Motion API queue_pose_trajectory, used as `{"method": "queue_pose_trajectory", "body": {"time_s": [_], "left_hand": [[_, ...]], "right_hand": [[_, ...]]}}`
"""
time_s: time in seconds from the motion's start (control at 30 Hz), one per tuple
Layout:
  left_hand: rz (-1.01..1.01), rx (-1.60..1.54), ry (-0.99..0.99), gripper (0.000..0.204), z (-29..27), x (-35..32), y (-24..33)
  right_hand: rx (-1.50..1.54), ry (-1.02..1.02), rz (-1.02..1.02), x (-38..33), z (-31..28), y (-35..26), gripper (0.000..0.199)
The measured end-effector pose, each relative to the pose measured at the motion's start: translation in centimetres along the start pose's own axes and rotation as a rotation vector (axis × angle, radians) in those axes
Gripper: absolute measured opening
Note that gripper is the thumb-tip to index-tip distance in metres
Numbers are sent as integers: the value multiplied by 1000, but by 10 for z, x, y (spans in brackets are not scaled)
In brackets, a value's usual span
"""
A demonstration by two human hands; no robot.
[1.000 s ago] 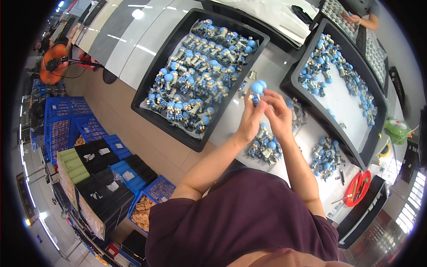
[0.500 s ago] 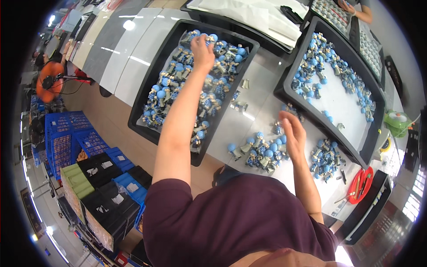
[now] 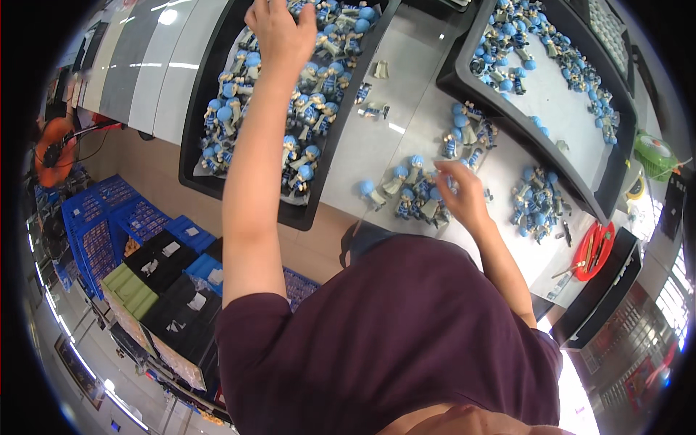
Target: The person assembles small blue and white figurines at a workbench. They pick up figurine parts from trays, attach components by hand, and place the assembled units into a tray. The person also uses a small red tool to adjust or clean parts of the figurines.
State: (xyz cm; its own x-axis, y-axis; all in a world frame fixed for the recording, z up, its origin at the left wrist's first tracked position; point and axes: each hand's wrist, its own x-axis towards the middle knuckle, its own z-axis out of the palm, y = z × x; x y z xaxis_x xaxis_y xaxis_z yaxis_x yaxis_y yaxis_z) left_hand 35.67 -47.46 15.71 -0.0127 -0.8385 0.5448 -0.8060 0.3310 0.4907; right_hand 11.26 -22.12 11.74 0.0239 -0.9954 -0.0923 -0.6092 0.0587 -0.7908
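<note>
Carefully | left hand (image 3: 283,36), grip spread, over small blue-headed, plastic-looking figures (image 3: 310,110) in a black rectangular tray (image 3: 297,214) | right hand (image 3: 467,201), grip parted, beside a loose figure pile (image 3: 406,204) on the glossy grey counter (image 3: 415,80) | best touch lightly (neighbours crowd close)

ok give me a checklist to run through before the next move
1. Left hand over the left tray: ok.
2. Left hand empty: cannot tell, its grip is not visible.
3. Right hand beside the loose figures: ok.
4. Left tray wholly in view: not ok, far end cut off.
5. Bare space in right tray: ok.
6. Red dish clear of both hands: ok.
</note>
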Motion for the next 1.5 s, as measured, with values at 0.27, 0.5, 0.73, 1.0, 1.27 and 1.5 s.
{"method": "queue_pose_trajectory", "body": {"time_s": [0.27, 0.5, 0.73, 1.0, 1.27, 1.5], "left_hand": [[-349, -315, -816, 31, -85, -209, 100], [-373, -233, -526, 29, -45, -296, 78], [-250, -145, -568, 36, -31, -268, 100], [-259, -179, -585, 45, -12, -267, 77], [-276, -179, -522, 63, -10, -247, 87], [-349, 13, -542, 69, 14, -254, 101]], "right_hand": [[-251, -50, -108, 21, 36, -1, 31], [-65, -180, 73, 29, 38, 11, 21], [-102, -144, 58, 27, 40, 15, 22], [-73, -56, 67, 36, 33, 8, 21], [0, -87, 110, 42, 52, 8, 22], [97, -84, 178, 41, 42, 8, 28]]}}
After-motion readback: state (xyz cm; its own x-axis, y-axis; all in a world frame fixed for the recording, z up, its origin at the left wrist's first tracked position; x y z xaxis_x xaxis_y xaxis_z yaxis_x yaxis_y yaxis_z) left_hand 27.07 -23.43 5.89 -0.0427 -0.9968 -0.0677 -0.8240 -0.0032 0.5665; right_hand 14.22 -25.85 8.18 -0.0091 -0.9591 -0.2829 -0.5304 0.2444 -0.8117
